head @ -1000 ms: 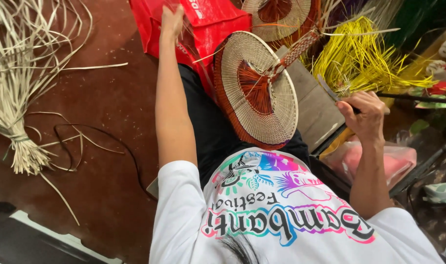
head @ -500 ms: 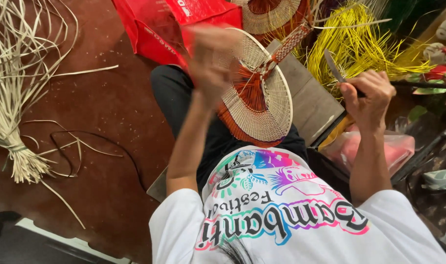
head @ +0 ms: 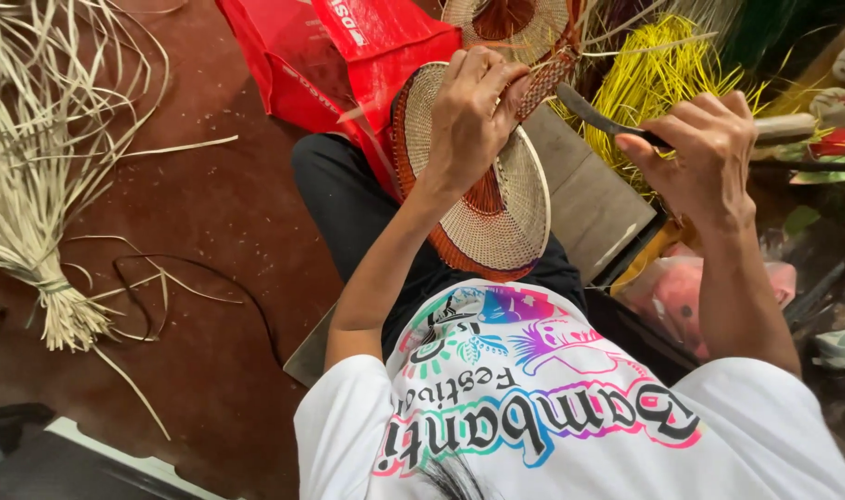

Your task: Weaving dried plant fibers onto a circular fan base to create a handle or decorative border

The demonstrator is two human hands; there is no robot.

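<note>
The left hand (head: 473,116) grips the centre of one round woven fan of cream and rust-orange straw (head: 497,218), resting on the lap. The right hand (head: 695,157) is closed around one dark-bladed knife (head: 594,113), blade pointing towards the fan's handle. A second similar fan (head: 520,23) lies behind, perhaps overlapping the red plastic bag (head: 321,56).

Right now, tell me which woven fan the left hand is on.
The nearer woven fan, lying on the lap under the left hand; the other fan lies farther off, by the red bag, untouched.

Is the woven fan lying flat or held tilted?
Tilted: the woven fan leans on the lap, gripped by the left hand.
</note>
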